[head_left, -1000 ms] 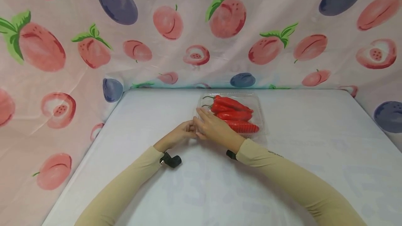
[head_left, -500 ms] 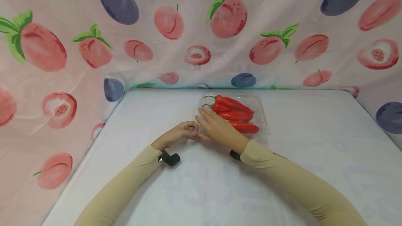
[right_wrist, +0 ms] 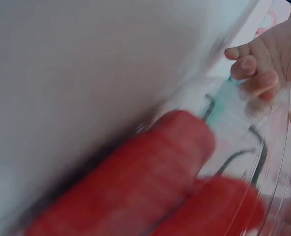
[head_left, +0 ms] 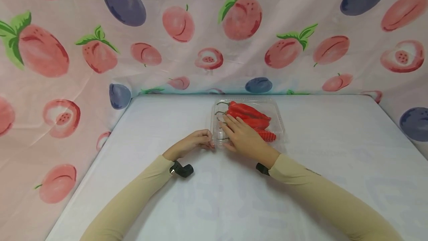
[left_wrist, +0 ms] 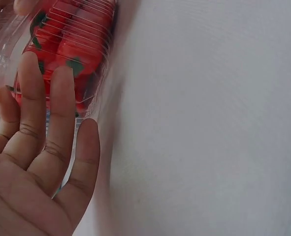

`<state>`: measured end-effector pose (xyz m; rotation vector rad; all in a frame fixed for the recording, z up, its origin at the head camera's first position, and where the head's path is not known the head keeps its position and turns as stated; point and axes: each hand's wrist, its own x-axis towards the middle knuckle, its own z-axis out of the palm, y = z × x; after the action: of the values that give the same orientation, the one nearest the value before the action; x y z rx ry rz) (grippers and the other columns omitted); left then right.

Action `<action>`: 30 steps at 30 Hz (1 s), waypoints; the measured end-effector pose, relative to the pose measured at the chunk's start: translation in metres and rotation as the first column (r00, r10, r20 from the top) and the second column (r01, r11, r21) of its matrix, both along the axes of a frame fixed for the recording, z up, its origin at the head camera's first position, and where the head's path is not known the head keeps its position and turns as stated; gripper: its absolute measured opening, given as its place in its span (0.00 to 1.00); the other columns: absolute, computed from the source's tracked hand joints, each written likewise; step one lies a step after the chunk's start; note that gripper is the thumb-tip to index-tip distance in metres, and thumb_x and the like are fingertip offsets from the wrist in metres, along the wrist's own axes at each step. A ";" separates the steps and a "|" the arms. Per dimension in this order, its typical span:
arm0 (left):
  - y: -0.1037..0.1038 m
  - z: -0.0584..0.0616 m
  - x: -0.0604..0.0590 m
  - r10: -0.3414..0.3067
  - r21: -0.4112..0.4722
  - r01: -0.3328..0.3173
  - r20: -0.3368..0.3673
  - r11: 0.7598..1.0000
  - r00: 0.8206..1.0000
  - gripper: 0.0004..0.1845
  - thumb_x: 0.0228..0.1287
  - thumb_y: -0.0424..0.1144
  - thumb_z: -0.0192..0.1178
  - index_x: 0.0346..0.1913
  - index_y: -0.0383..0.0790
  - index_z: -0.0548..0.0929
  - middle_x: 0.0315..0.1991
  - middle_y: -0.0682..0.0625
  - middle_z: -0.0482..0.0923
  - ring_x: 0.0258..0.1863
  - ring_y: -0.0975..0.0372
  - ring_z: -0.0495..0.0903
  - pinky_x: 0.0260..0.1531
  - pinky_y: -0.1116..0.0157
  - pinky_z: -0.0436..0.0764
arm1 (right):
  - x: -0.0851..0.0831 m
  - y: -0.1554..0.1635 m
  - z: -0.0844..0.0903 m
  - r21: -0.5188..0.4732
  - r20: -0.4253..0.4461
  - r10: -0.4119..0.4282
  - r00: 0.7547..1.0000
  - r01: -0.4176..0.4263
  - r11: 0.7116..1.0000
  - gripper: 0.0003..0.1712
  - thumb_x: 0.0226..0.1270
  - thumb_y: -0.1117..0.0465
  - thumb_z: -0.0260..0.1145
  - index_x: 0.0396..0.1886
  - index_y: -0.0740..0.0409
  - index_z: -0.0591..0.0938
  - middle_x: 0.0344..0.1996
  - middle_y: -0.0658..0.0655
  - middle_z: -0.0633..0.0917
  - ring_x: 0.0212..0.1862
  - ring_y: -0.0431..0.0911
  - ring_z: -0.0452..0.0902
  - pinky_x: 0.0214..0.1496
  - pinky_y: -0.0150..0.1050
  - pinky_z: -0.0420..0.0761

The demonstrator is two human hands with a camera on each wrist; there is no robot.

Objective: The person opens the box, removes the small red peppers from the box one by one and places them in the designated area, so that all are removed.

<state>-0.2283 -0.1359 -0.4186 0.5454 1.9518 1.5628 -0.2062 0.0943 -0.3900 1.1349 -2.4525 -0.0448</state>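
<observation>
Resting flat on the clear plastic box (head_left: pixel 247 120) of red peppers (head_left: pixel 249 112), the right hand (head_left: pixel 245 140) stays uncurled — the left hand (head_left: pixel 192 144) pinches the box's near-left corner on the white surface (head_left: pixel 317 140).

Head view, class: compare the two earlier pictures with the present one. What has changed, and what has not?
The right hand slid rightward off the left hand and now lies flat on the lid of the clear box of red peppers. The left hand's grip stayed curled at the box's near-left corner. The box stayed in place on the white table.
</observation>
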 end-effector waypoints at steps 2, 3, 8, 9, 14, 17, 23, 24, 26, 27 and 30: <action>0.000 0.000 0.000 0.004 -0.004 -0.004 -0.003 1.000 1.000 0.07 0.70 0.34 0.42 0.35 0.43 0.70 0.32 0.56 0.78 0.40 0.63 0.80 0.50 0.61 0.76 | 0.001 0.009 0.000 -0.024 0.024 -0.015 1.000 0.016 1.000 0.38 0.58 0.48 0.67 0.63 0.64 0.70 0.64 0.66 0.72 0.67 0.57 0.66 0.67 0.50 0.68; 0.000 0.000 0.000 0.005 -0.003 -0.005 -0.003 1.000 1.000 0.07 0.70 0.34 0.42 0.34 0.43 0.70 0.32 0.56 0.79 0.40 0.62 0.80 0.50 0.62 0.76 | 0.001 0.014 -0.001 -0.034 0.031 -0.021 0.999 0.022 0.999 0.38 0.58 0.48 0.67 0.63 0.64 0.71 0.63 0.66 0.72 0.67 0.57 0.66 0.67 0.51 0.67; 0.000 0.000 -0.001 0.012 -0.002 -0.013 -0.003 1.000 1.000 0.07 0.69 0.33 0.41 0.33 0.42 0.69 0.32 0.56 0.79 0.40 0.61 0.80 0.49 0.63 0.77 | 0.004 0.038 -0.001 -0.046 0.055 -0.051 0.997 0.054 0.998 0.39 0.58 0.46 0.67 0.63 0.65 0.71 0.63 0.67 0.72 0.66 0.59 0.66 0.67 0.53 0.67; 0.000 0.000 -0.002 0.014 -0.002 -0.014 -0.004 1.000 1.000 0.07 0.69 0.33 0.41 0.33 0.42 0.69 0.32 0.56 0.79 0.40 0.61 0.80 0.49 0.63 0.77 | 0.005 0.042 -0.001 -0.045 0.061 -0.055 0.997 0.058 0.997 0.39 0.58 0.47 0.67 0.63 0.65 0.71 0.63 0.68 0.71 0.66 0.59 0.66 0.67 0.53 0.67; 0.001 0.001 -0.002 0.008 0.004 -0.008 -0.007 1.000 1.000 0.07 0.68 0.34 0.41 0.33 0.42 0.69 0.32 0.56 0.79 0.41 0.61 0.81 0.49 0.63 0.77 | 0.009 0.068 -0.001 -0.040 0.046 -0.075 0.996 0.077 0.996 0.40 0.54 0.50 0.71 0.62 0.68 0.70 0.63 0.69 0.71 0.66 0.60 0.66 0.66 0.55 0.68; 0.001 0.001 -0.001 0.006 0.007 -0.006 -0.002 1.000 1.000 0.07 0.67 0.34 0.41 0.32 0.42 0.69 0.32 0.56 0.79 0.40 0.61 0.81 0.49 0.63 0.77 | 0.011 0.085 -0.001 -0.050 -0.002 -0.076 0.997 0.076 0.996 0.41 0.52 0.51 0.72 0.61 0.68 0.71 0.61 0.69 0.73 0.64 0.60 0.69 0.64 0.55 0.70; 0.001 0.001 -0.001 0.000 0.014 0.000 0.010 1.000 1.000 0.07 0.68 0.34 0.42 0.33 0.43 0.70 0.32 0.56 0.79 0.40 0.62 0.81 0.50 0.62 0.77 | 0.011 0.114 -0.005 -0.100 -0.081 -0.031 0.996 0.023 0.995 0.38 0.52 0.54 0.72 0.58 0.71 0.72 0.57 0.70 0.76 0.60 0.61 0.72 0.58 0.58 0.73; 0.002 0.001 -0.002 0.000 0.013 0.000 0.013 1.000 1.000 0.07 0.69 0.35 0.42 0.33 0.43 0.70 0.32 0.56 0.79 0.40 0.62 0.81 0.50 0.62 0.77 | 0.011 0.117 -0.006 -0.107 -0.092 -0.016 0.996 0.006 0.994 0.34 0.58 0.53 0.68 0.58 0.71 0.72 0.56 0.71 0.76 0.60 0.62 0.72 0.58 0.58 0.74; 0.002 0.001 -0.003 0.005 0.010 -0.006 0.020 1.000 1.000 0.07 0.70 0.35 0.43 0.34 0.42 0.71 0.33 0.55 0.79 0.40 0.61 0.81 0.50 0.62 0.78 | 0.010 0.122 -0.007 -0.123 -0.117 0.017 0.993 -0.032 0.992 0.30 0.69 0.50 0.56 0.58 0.72 0.72 0.55 0.72 0.77 0.59 0.63 0.73 0.56 0.57 0.75; 0.003 0.000 -0.003 0.012 0.005 -0.012 0.023 1.000 1.000 0.07 0.71 0.35 0.43 0.35 0.42 0.71 0.33 0.55 0.79 0.40 0.62 0.81 0.50 0.63 0.78 | 0.010 0.124 -0.009 -0.131 -0.125 0.031 0.992 -0.048 0.990 0.31 0.73 0.48 0.48 0.57 0.73 0.72 0.55 0.72 0.77 0.58 0.64 0.73 0.56 0.57 0.75; 0.006 0.000 -0.005 0.040 -0.011 -0.040 0.012 0.999 0.999 0.07 0.72 0.35 0.44 0.37 0.41 0.71 0.33 0.55 0.77 0.38 0.63 0.81 0.48 0.65 0.78 | 0.009 0.128 -0.011 -0.145 -0.139 0.062 0.988 -0.082 0.986 0.39 0.75 0.44 0.31 0.58 0.73 0.72 0.55 0.73 0.77 0.58 0.64 0.73 0.55 0.56 0.76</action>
<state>-0.2333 -0.1295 -0.4186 0.4940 1.9722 1.5756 -0.1972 0.2224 -0.4009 1.1165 -2.2539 0.0815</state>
